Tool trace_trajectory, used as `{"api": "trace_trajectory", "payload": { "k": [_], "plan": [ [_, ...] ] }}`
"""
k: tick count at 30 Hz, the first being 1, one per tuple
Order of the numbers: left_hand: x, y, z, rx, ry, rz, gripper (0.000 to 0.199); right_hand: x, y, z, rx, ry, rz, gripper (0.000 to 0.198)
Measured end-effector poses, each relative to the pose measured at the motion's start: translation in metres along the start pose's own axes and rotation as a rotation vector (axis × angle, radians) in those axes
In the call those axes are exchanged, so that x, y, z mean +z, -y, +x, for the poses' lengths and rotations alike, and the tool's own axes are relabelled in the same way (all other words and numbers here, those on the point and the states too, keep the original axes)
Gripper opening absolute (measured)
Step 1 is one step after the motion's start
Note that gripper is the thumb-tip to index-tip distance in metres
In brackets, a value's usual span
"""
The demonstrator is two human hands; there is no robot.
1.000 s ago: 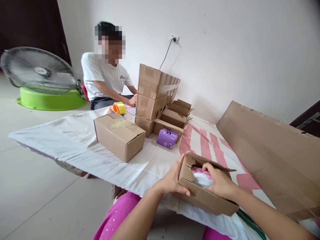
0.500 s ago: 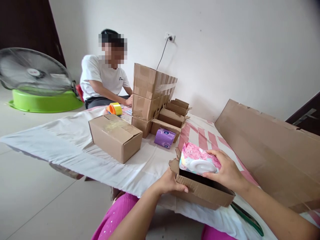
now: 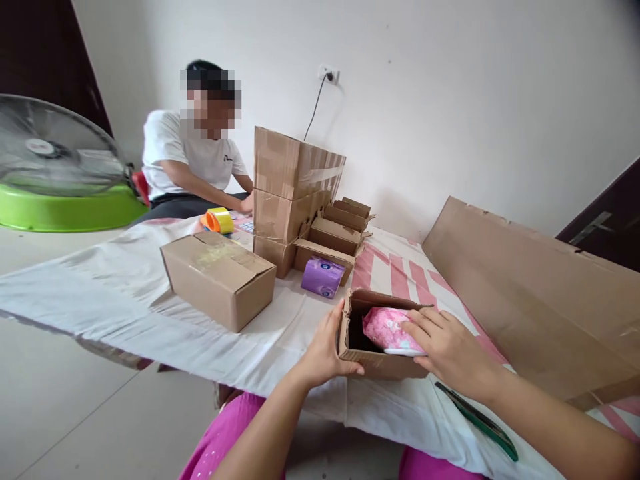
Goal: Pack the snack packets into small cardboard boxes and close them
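My left hand [image 3: 325,350] grips the left end of an open cardboard box [image 3: 385,365] at the cloth's near edge, thumb on its front side. My right hand [image 3: 453,350] is closed on a pink pack of wet wipes [image 3: 387,328], which lies tilted partly inside the box. Its far end is hidden under my fingers. Just behind the box, a purple tissue pack [image 3: 323,277] rests on the cloth. A green-handled tool [image 3: 480,423], perhaps a cutter, lies right of the box, below my right forearm.
A closed carton [image 3: 217,277] sits to the left. Stacked taped cartons [image 3: 275,183] and several open boxes [image 3: 333,237] stand behind. A large cardboard sheet [image 3: 540,300] leans at right. Across the cloth sits a person [image 3: 190,160] near a yellow tape roll [image 3: 219,220]; a fan [image 3: 55,147] is far left.
My right hand has lowered the wipes pack from above the box into its opening. The box has turned and tipped, and my left hand has shifted up its left end.
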State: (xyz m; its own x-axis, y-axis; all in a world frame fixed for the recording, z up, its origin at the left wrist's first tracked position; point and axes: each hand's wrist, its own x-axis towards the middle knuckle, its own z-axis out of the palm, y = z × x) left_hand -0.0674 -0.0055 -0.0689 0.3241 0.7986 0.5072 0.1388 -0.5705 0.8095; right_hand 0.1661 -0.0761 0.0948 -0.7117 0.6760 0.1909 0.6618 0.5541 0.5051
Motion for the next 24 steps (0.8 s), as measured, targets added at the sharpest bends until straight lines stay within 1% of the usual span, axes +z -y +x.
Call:
{"api": "trace_trajectory", "payload": {
  "k": [3, 6, 10, 14, 17, 19, 21, 24],
  "plan": [
    [-0.003, -0.001, 0.000, 0.000, -0.032, 0.040, 0.133, -0.006, -0.005, -0.013, 0.053, -0.029, -0.118, 0.045],
    [-0.003, 0.001, 0.000, -0.026, -0.062, 0.045, 0.130, -0.008, -0.016, -0.025, 0.180, -0.101, -0.176, 0.042],
    [-0.004, 0.004, 0.001, -0.043, -0.082, 0.006, 0.126, 0.001, -0.030, -0.037, 0.343, -0.166, -0.156, 0.037],
    [-0.006, 0.004, 0.001, -0.057, -0.093, -0.052, 0.127, 0.014, -0.042, -0.054, 0.519, -0.160, -0.160, 0.040],
    [-0.011, 0.003, 0.000, -0.062, -0.094, -0.082, 0.125, 0.029, -0.054, -0.072, 0.632, -0.144, -0.157, 0.042],
    [-0.012, 0.003, 0.000, -0.069, -0.095, -0.094, 0.123, 0.043, -0.061, -0.083, 0.688, -0.117, -0.104, 0.042],
    [-0.012, 0.004, -0.001, -0.068, -0.084, -0.106, 0.123, 0.062, -0.063, -0.093, 0.738, -0.078, -0.008, 0.042],
    [-0.008, 0.007, 0.000, -0.085, -0.050, -0.118, 0.128, 0.094, -0.053, -0.102, 0.855, 0.015, 0.203, 0.036]
  ]
}}
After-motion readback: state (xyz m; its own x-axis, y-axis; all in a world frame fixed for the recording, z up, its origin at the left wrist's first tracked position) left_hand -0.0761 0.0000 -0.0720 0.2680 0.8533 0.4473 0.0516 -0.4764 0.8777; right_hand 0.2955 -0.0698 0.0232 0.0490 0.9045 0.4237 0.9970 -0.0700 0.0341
